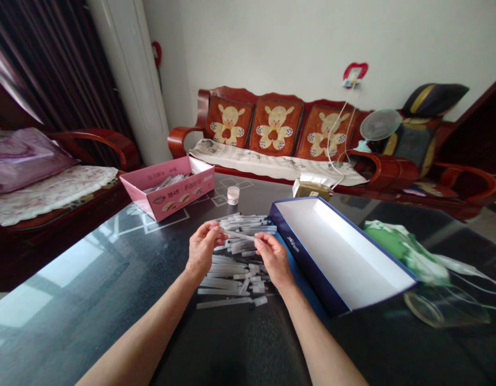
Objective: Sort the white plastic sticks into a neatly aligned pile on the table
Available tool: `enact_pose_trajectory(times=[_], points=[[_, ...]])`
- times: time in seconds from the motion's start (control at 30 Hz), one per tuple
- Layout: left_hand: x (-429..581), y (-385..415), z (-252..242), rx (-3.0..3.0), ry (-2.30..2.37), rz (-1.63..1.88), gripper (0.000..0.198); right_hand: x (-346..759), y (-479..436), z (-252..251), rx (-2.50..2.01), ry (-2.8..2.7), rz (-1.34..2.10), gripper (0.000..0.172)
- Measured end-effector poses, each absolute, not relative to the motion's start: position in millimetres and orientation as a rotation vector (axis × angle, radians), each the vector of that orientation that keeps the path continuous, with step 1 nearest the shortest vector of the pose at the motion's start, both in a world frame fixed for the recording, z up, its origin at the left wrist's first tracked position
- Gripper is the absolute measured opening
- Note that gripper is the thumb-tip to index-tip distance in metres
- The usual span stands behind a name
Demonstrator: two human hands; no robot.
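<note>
My left hand (203, 247) and my right hand (274, 257) are both pinched on one thin clear plastic tube (240, 235), one end each, held level just above the dark table (91, 289). Beneath and beyond the hands lies a loose pile of several such tubes (232, 271), some with small caps beside them. More tubes are stacked at the far side (248, 221) of the pile.
A blue box with a white inside (340, 257) lies open right of the pile. A pink carton (167, 185) holding more tubes stands at the far left. A small white jar (233, 194), a green-and-white bag (404, 249) and a red wooden sofa (272, 128) are beyond.
</note>
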State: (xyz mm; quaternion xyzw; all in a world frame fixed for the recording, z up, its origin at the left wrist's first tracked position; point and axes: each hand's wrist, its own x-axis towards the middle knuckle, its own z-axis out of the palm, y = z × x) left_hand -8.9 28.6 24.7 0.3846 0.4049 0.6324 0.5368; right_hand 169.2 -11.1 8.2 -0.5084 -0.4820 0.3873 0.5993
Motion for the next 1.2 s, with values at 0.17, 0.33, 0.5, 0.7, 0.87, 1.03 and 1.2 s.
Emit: enact_pose_trajectory(times=[0.17, 0.33, 0.5, 0.7, 0.87, 1.03, 1.2], points=[[-17.0, 26.6, 21.5, 1.54, 1.152, 1.383, 0.019, 165.5, -10.5, 11.3, -1.02, -0.818, 1.143, 0.032], [-14.2, 12.6, 30.8, 2.605, 1.371, 1.154, 0.024, 160.3, -12.1, 11.0, -1.021, -0.802, 1.16, 0.03], [-0.8, 0.7, 30.5, 2.804, 1.411, 1.049, 0.026, 151.6, -13.9, 7.1, -1.012, -0.851, 1.177, 0.029], [6.3, -2.7, 20.4, 2.698, 1.487, 1.159, 0.025, 145.4, -15.0, 9.4, -0.99, -0.821, 1.228, 0.029], [12.9, -8.6, 20.6, 2.606, 1.573, 1.102, 0.027, 140.7, -16.7, 12.3, -0.97, -0.693, 1.292, 0.028], [14.7, -10.9, 25.2, 2.543, 1.522, 0.921, 0.026, 140.5, -16.1, 12.2, -0.919, -0.706, 1.258, 0.02], [13.2, -7.7, 25.8, 2.429, 1.299, 0.981, 0.025, 145.4, -15.5, 13.2, -0.818, -0.787, 1.261, 0.014]])
